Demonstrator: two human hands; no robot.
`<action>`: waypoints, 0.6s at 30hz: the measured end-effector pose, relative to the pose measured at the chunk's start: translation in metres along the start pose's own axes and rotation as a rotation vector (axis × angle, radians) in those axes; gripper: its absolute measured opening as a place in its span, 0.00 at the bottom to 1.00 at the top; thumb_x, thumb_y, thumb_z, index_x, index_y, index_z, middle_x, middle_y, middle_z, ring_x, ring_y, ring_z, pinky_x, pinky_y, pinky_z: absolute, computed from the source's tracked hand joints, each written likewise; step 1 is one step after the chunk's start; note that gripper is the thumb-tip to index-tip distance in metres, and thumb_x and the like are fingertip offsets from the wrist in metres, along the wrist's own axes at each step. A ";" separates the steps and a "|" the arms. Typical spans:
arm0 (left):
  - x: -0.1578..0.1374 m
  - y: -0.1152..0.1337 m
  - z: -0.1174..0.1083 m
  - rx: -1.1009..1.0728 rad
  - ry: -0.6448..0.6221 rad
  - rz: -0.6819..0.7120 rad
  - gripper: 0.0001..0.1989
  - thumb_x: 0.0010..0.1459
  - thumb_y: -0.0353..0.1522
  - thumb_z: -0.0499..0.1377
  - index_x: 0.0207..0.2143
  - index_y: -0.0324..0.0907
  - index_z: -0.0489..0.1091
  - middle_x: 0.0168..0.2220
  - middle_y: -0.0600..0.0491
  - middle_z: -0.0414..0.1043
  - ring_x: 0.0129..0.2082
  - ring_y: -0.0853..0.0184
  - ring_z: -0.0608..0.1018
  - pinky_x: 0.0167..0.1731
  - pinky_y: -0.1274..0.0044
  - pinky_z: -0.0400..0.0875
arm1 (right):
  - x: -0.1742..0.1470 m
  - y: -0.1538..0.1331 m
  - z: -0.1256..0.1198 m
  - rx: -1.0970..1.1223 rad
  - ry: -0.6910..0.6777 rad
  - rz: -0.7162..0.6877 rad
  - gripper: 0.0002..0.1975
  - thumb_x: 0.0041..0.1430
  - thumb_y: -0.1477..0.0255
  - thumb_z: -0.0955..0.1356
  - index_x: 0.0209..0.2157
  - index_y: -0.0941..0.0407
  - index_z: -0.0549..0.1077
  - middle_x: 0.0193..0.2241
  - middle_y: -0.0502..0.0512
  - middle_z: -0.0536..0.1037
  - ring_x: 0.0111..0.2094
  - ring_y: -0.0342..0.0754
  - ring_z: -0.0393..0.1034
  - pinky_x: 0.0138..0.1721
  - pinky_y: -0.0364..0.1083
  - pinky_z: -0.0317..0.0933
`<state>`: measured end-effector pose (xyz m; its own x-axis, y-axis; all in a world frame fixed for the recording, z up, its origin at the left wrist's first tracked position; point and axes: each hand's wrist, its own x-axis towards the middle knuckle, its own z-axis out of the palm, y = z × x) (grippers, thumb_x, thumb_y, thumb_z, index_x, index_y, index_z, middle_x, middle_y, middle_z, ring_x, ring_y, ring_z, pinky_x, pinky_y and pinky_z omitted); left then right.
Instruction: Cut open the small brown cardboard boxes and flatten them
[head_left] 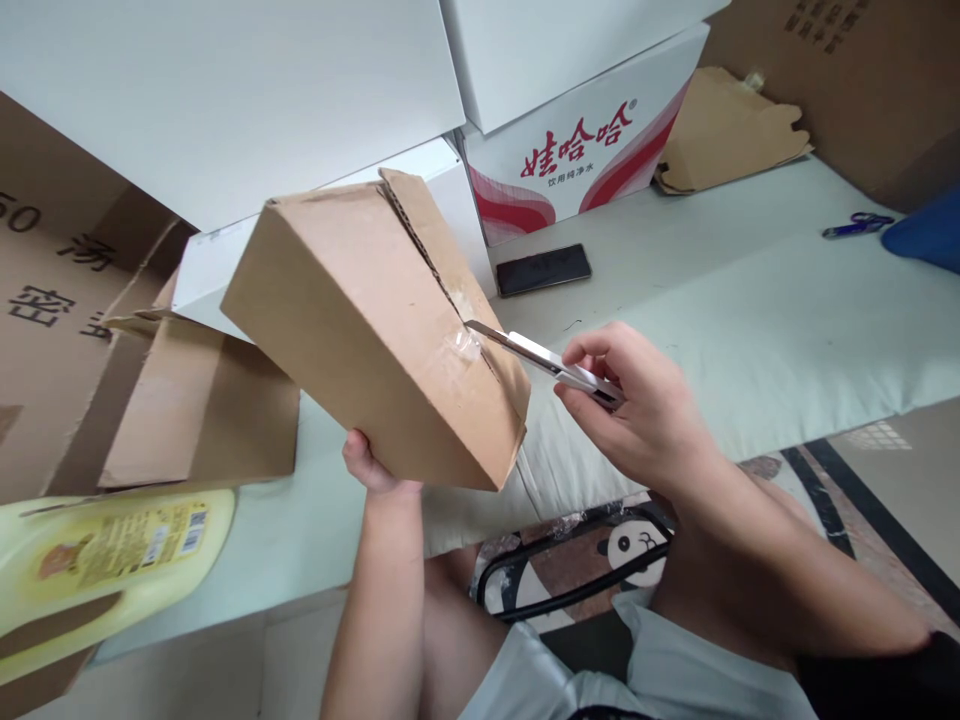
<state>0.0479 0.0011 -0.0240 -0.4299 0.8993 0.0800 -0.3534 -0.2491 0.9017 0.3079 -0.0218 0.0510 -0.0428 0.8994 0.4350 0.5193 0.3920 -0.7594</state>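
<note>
Box atop left hand, knife in right hand

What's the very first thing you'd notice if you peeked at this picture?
A tilted brown cardboard box in the middle, propped from below by the left hand. The right hand pokes a utility knife into the clear tape on its seam. Behind stands a white carton with red lettering.
</note>
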 end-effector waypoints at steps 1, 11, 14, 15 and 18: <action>0.000 0.000 0.002 -0.006 -0.006 -0.012 0.32 0.43 0.59 0.68 0.46 0.51 0.80 0.46 0.51 0.83 0.56 0.49 0.79 0.51 0.66 0.78 | 0.000 0.001 0.001 0.008 0.000 0.008 0.10 0.59 0.79 0.67 0.39 0.51 0.69 0.31 0.49 0.71 0.27 0.44 0.62 0.28 0.46 0.55; -0.001 0.004 0.011 -0.054 -0.131 -0.090 0.30 0.44 0.54 0.71 0.48 0.50 0.80 0.49 0.53 0.82 0.55 0.54 0.79 0.49 0.70 0.79 | 0.005 0.015 0.009 0.007 -0.006 0.108 0.08 0.57 0.78 0.66 0.37 0.52 0.68 0.29 0.47 0.68 0.27 0.44 0.62 0.30 0.46 0.57; 0.000 0.006 0.010 -0.050 -0.122 -0.066 0.30 0.44 0.54 0.71 0.47 0.51 0.79 0.51 0.53 0.81 0.59 0.52 0.77 0.50 0.69 0.78 | 0.004 0.013 0.009 0.037 -0.016 0.115 0.07 0.57 0.78 0.66 0.37 0.52 0.67 0.29 0.47 0.68 0.27 0.44 0.63 0.30 0.46 0.58; 0.000 0.006 0.010 -0.046 -0.117 -0.061 0.30 0.44 0.54 0.71 0.47 0.51 0.79 0.52 0.52 0.81 0.60 0.51 0.76 0.50 0.68 0.78 | 0.004 0.013 0.009 0.046 -0.023 0.121 0.07 0.57 0.78 0.66 0.37 0.52 0.67 0.29 0.47 0.68 0.27 0.44 0.63 0.30 0.46 0.58; 0.000 0.006 0.011 -0.038 -0.104 -0.054 0.31 0.43 0.55 0.71 0.47 0.50 0.79 0.52 0.51 0.80 0.61 0.50 0.75 0.49 0.68 0.78 | 0.004 0.010 0.007 0.089 -0.046 0.169 0.10 0.58 0.76 0.66 0.42 0.53 0.67 0.29 0.46 0.68 0.25 0.43 0.63 0.27 0.46 0.56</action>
<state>0.0551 0.0032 -0.0138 -0.3215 0.9437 0.0774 -0.4053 -0.2110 0.8895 0.3069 -0.0129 0.0419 -0.0018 0.9609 0.2769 0.4451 0.2488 -0.8602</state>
